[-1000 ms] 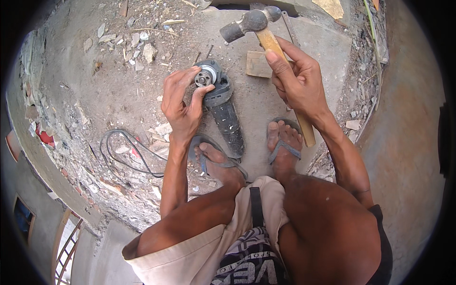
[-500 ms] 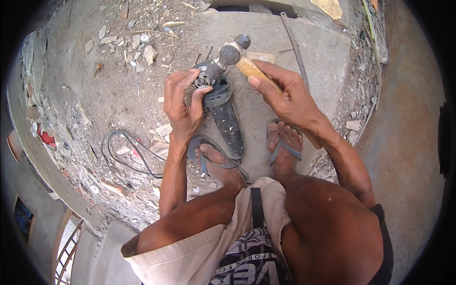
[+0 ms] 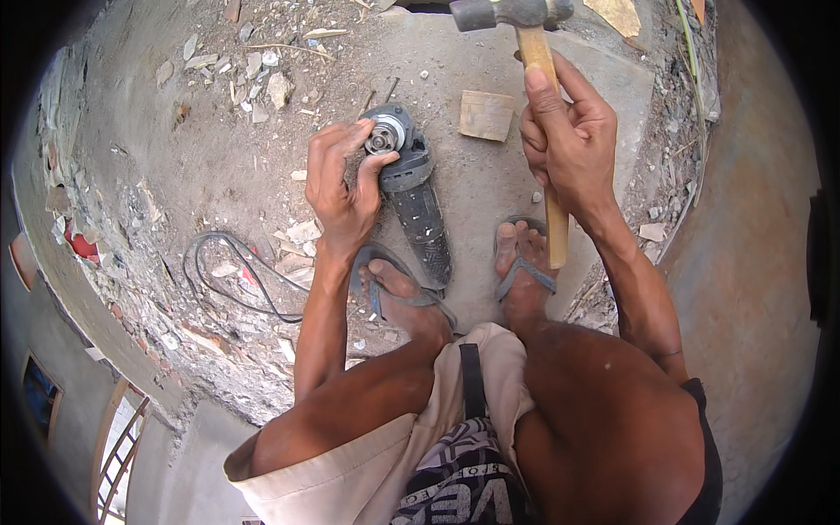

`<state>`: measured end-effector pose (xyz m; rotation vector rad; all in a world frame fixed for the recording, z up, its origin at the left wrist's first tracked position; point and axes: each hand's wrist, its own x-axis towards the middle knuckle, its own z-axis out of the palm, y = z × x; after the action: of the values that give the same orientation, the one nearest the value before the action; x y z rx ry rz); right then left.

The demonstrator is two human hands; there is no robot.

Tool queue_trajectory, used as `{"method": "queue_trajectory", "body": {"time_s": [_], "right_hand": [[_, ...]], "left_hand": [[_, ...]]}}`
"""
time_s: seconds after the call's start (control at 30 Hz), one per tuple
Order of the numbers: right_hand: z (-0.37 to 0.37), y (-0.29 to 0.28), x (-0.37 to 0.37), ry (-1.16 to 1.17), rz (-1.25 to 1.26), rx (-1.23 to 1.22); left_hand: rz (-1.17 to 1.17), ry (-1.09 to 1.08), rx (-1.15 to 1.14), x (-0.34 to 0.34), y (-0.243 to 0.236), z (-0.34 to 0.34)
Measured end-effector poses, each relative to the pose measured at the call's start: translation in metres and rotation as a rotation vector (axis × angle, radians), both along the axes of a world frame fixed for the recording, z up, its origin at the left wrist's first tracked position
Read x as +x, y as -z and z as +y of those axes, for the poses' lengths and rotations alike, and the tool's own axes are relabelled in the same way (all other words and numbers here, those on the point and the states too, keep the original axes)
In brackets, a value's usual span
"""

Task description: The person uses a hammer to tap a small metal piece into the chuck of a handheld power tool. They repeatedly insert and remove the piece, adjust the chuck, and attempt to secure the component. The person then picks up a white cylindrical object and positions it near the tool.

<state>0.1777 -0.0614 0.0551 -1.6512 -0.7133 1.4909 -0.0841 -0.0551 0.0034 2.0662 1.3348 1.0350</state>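
An angle grinder (image 3: 420, 219) with a dusty black body lies on the concrete between my feet, its head away from me. My left hand (image 3: 343, 188) is closed at the grinder's head, thumb and fingertips on either side of the round metal spindle nut (image 3: 382, 140). No disc shows on the spindle. In my right hand (image 3: 573, 140) is a hammer (image 3: 535, 57), gripped by its wooden handle and raised to the right of the grinder. The dark hammer head is up near the top edge, apart from the grinder. The lower handle end sticks out below my palm.
A small wooden block (image 3: 486, 115) lies between the grinder and my right hand. A black cord (image 3: 197, 271) loops on the ground at left. Stone chips and rubble (image 3: 262, 83) lie at the upper left. My sandalled feet (image 3: 525, 262) flank the grinder.
The hammer has moved up and right, away from the grinder's head, and its head has swung round. The wooden block now shows fully; the saw blade no longer shows. My left hand stays at the spindle.
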Motion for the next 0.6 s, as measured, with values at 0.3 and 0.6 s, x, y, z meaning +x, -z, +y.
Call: {"method": "queue_trajectory", "body": {"time_s": [0.3,0.6], "right_hand": [[0.000,0.000,-0.003,-0.146,-0.055,0.151],[-0.002,0.003,-0.006,-0.197,-0.062,0.163]], "left_hand": [[0.005,0.002,-0.014,-0.007,0.000,-0.001],[0.003,0.007,-0.018,-0.008,0.000,-0.002]]}}
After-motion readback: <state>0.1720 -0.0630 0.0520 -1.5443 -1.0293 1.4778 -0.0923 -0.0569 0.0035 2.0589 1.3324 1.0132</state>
